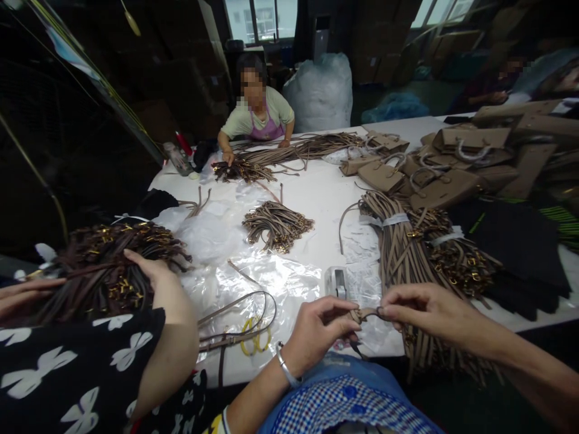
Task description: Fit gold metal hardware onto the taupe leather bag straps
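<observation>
My left hand [323,328], with a silver bangle on the wrist, pinches one end of a taupe strap [367,313] just above my lap. My right hand [414,307] grips the same strap a short way to the right, so a short piece spans the gap between my fingers. Behind my left hand stands a small grey-white box-like device [337,282] on the table. Close to my right hand lies a thick tied bundle of taupe straps [398,253] that hangs over the table's front edge. Buckle details between my fingers are too small to make out.
At my left a co-worker's arms hold a pile of dark brown straps [122,259] with gold clasps. Across the white table [325,193] another person [257,111] handles straps. A small strap bundle [278,224] lies mid-table; taupe handbags [443,160] are heaped right. Yellow-handled scissors [256,336] lie nearby.
</observation>
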### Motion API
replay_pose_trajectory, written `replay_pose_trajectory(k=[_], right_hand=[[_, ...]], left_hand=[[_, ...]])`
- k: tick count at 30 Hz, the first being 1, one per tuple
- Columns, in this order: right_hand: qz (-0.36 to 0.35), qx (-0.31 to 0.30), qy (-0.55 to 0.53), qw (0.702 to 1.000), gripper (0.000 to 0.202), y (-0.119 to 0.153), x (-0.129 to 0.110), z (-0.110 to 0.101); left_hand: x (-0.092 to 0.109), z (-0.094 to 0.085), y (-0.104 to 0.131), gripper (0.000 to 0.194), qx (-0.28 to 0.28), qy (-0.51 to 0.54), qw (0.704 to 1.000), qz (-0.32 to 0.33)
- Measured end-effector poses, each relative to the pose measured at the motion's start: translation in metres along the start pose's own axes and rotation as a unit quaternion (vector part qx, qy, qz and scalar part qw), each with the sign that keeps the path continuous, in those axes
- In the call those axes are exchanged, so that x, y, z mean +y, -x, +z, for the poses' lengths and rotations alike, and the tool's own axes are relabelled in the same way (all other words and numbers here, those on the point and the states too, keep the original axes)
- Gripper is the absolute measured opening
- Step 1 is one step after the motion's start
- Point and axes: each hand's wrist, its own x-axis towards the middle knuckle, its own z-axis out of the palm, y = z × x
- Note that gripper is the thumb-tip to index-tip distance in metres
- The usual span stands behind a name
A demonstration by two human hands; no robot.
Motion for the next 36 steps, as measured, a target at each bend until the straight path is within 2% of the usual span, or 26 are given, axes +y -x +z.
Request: replay_pose_trajectory(k=[3, 5, 14, 18, 24, 28, 31, 36], right_hand=[[-0.018, -0.066, 0.079, 0.995, 0.032, -0.003, -0.008, 0.008], [-0.022, -0.067, 0.092, 0.993, 0.029, -0.005, -0.01, 0.011], [0.004, -0.128, 0.076, 0.989, 0.016, -0.004, -0.014, 0.014], [0.025, -0.151, 0.04, 0.987, 0.019, -0.005, -0.016, 0.011], [0.022, -0.151, 0.052, 0.987, 0.024, -0.005, -0.017, 0.012], [0.016, -0.154, 0.062, 0.986, 0.029, -0.002, -0.009, 0.016], [0.013, -0.119, 0.11, 0.987, 0.039, 0.001, -0.002, 0.02], [-0.037, -0.099, 0.132, 0.986, 0.022, 0.006, -0.008, 0.027]], left_hand=[[-0.001, 0.001, -0.002, 0.034, -0.012, 0.007, 1.0, -0.014], [-0.001, 0.002, -0.002, 0.033, -0.021, 0.008, 1.0, -0.021], [0.001, 0.004, 0.002, 0.034, -0.029, -0.072, 0.997, -0.002], [0.002, 0.003, 0.002, 0.04, -0.042, -0.083, 0.996, -0.007], [0.002, 0.007, 0.009, 0.036, -0.054, -0.12, 0.991, 0.005], [-0.001, 0.009, 0.013, 0.035, -0.047, -0.052, 0.997, -0.034], [-0.001, 0.009, 0.012, 0.038, -0.036, 0.006, 0.998, -0.051], [0.004, 0.009, 0.009, 0.036, -0.058, 0.045, 0.997, -0.026]])
